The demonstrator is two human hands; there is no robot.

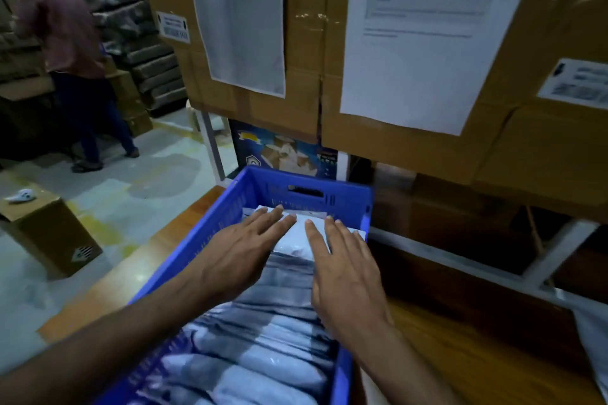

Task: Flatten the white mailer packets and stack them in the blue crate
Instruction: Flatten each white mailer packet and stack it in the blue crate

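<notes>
My left hand (pixel 245 248) flat, fingers straight, pressing the top white packet (pixel 297 237) at the far end of the blue crate (pixel 210 233), my right hand (pixel 345 268) flat beside it on the same packet, gripping nothing, more packets (pixel 263 348) stacked along the crate toward me

One head-worn wide-angle view, looking forward and down from close above the blue crate (pixel 306 189).

The camera sits above the crate's near end and faces along its length toward the far wall, so the crate runs from the bottom edge up to mid-picture. Both forearms enter from the bottom, and the left hand (pixel 243 248) and right hand (pixel 345 273) lie flat near the crate's far end, close to the lens. Beyond the crate rise stacked cardboard cartons (pixel 543 148) (their edges bowed by the wide lens). Left of the crate the floor (pixel 138 194) recedes toward another person (pixel 65 39) well apart. No second view shares the scene.
</notes>
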